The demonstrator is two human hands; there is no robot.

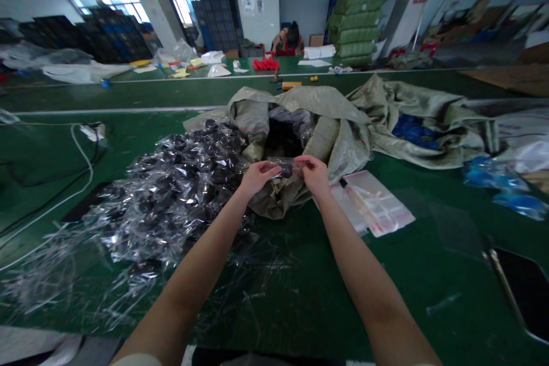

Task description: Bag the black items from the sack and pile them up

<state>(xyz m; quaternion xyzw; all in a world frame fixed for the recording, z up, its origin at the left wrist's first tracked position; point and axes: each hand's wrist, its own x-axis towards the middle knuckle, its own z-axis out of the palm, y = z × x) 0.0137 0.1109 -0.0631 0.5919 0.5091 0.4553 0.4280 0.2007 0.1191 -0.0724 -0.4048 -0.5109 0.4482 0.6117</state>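
Observation:
Between my two hands is a small clear plastic bag [286, 168] with a dark object inside, too small to name. My left hand [258, 177] pinches its left end, and my right hand [313, 172] grips the right end. Both hands are closed, just above the near rim of a woven sack [274, 203]. The sack stands with its mouth rolled open, and dark items [283, 140] show within. Left of my left hand lies a big heap of dark pieces in clear wrappers [184, 183].
Clear bags with a pen-like item [373, 203] lie right of the sack. A second sack [429, 151] holds blue pieces. A phone [521, 289] is at the right edge, cables [83, 183] at left. Plastic strips [47, 266] litter the near left. Another person [288, 40] sits across.

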